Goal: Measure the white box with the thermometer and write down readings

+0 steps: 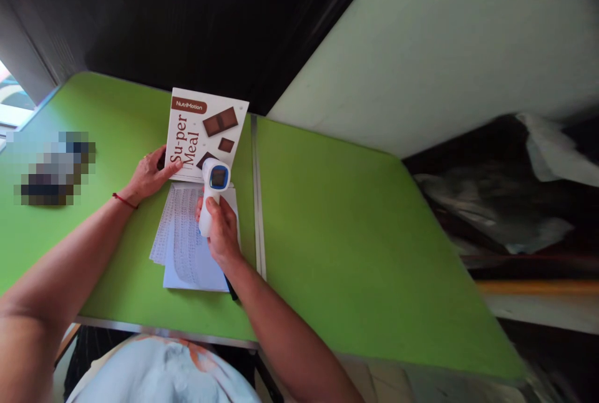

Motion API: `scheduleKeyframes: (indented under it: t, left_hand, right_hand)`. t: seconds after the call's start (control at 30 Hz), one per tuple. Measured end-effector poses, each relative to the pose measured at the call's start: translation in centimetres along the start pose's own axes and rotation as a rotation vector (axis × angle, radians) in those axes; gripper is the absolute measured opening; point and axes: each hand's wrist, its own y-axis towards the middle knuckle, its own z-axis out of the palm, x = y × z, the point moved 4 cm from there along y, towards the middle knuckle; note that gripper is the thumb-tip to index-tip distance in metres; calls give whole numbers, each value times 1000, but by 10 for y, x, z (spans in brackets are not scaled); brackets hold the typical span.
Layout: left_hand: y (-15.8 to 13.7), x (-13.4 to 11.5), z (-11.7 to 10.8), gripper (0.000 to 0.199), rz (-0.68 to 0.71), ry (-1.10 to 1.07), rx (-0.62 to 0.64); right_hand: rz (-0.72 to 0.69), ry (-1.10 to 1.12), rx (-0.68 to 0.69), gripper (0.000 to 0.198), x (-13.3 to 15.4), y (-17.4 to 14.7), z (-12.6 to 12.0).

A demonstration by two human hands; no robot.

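My right hand (pixel 221 228) is wrapped round the handle of a white infrared thermometer (pixel 206 216) with a blue-rimmed dark screen. Its head is in front of the lower part of a white box (pixel 229 117) printed "NutriMotion Su-per Meal" with chocolate pieces. The box stands upright on the green table. At its lower left edge, my left hand (pixel 152 172) grips it, thumb on the front and the other fingers partly hidden behind. Below the box lie printed paper sheets (pixel 180 241), fanned out, under my right hand. A dark, thin object (pixel 231 289) shows partly beside the sheets.
The green folding table (pixel 337 234) has a metal seam down its middle. A pixelated, unreadable object (pixel 53 169) lies at the left. Behind stand a black panel (pixel 187 16) and a pale wall (pixel 444 47). Plastic bags (pixel 496 203) sit on a shelf at right.
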Motion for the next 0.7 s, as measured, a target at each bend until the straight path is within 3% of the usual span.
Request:
scheduleKeyframes:
  t: [0.7]
  left_hand:
    - [0, -2, -1, 70, -3, 14, -8]
  right_hand:
    - [2, 4, -4, 35, 2, 1, 1]
